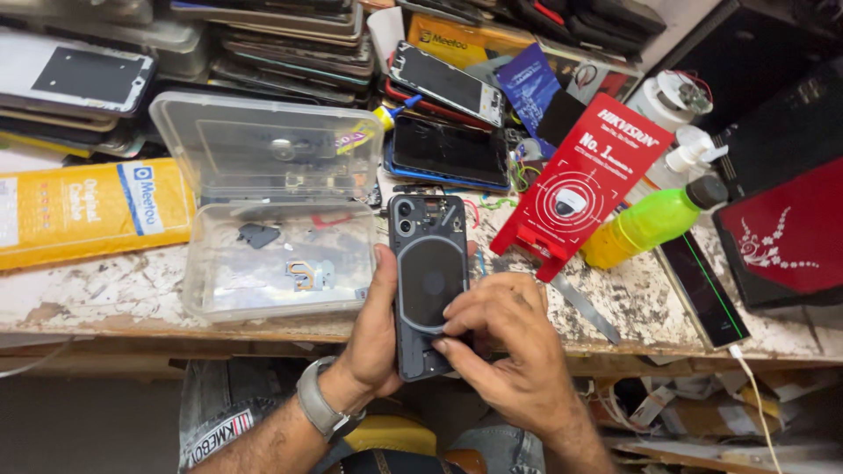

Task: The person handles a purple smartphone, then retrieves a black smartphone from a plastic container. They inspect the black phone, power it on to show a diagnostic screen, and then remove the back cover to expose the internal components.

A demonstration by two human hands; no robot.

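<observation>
While the left hand (373, 329) clasps the dark rectangular back-opened phone (428, 272) over the speckled counter (114, 294), right hand (500, 342) fingertips press its lower edge.

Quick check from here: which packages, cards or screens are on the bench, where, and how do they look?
Yellow padded package: far left, flat, blue-and-white label.
Red card stand: right of the phone, slanted, white camera picture.
Cracked phone screen: behind the clear plastic box, dark.
Lit phone: right edge, green line.
</observation>
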